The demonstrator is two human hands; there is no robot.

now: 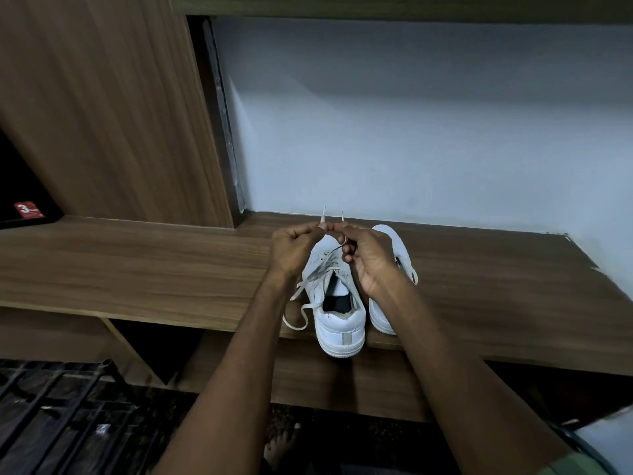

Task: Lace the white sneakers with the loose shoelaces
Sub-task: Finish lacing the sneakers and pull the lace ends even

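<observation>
2 white sneakers (342, 313) on wooden shelf (137, 269), pale wall (411, 114) behind.

Only one readable mark: a large white "3" on a small red sticker (28, 210), stuck to a dark surface in the cabinet opening at far left. Smaller white print beside and below the numeral, too blurred to read. No legible brand or lettering anywhere on the sneakers (339, 303).
</observation>
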